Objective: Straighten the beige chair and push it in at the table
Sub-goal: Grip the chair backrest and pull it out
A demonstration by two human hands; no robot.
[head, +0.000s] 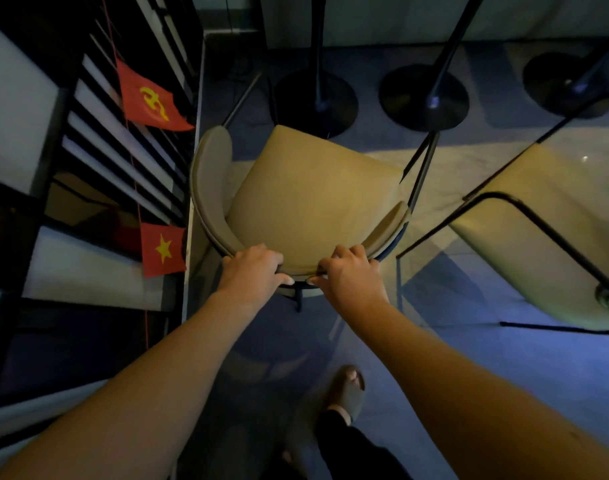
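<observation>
The beige chair (310, 192) stands below me, its padded seat turned a little to the right and its curved backrest wrapping the left and near sides. My left hand (253, 268) grips the top of the backrest at its near left part, fingers curled over the rim. My right hand (348, 271) grips the same rim just to the right, thumb under the edge. The table's top is out of view; only black pedestal bases (315, 102) show on the floor beyond the chair.
A black slatted shelf with two red flags (150, 98) runs close along the chair's left side. A second beige chair (545, 230) with a black frame stands on the right. Two more round bases (422, 95) sit on the far floor. My sandalled foot (346, 393) is behind the chair.
</observation>
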